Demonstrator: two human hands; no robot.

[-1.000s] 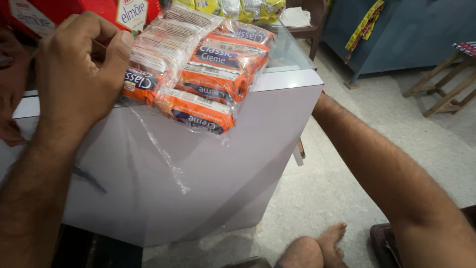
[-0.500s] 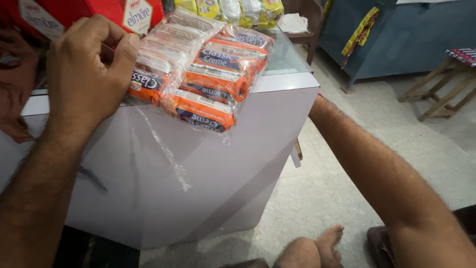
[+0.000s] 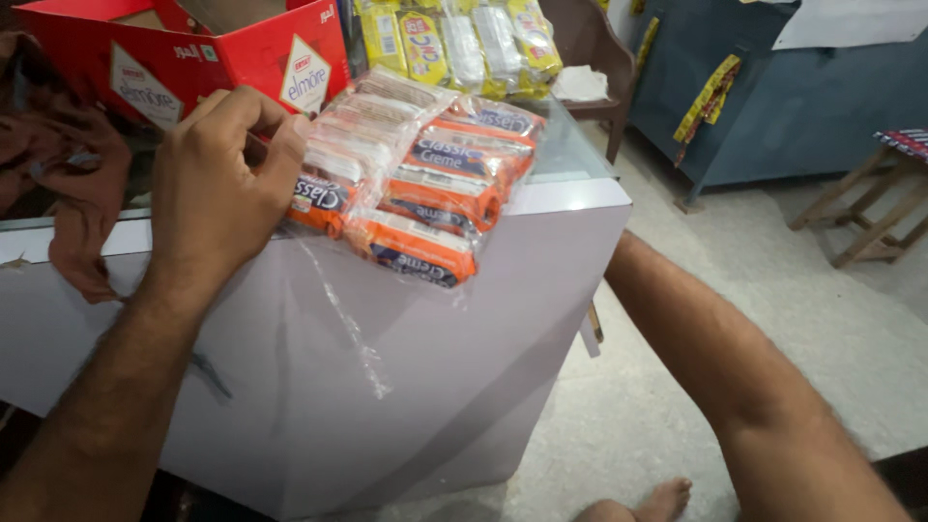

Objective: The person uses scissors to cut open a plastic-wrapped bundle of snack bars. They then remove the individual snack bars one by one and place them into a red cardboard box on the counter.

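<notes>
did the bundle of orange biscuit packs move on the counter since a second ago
No. The bundle of orange biscuit packs sits at the same spot by the counter's front edge, overhanging it as before. The left hand keeps its grip on the wrapper; only the camera shifted.

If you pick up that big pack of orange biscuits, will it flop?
The wrapped bundle of orange biscuit packets probably bends between its rows. Its clear, shiny film looks slippery. It overhangs the counter edge, so a push might tip it off.
</notes>
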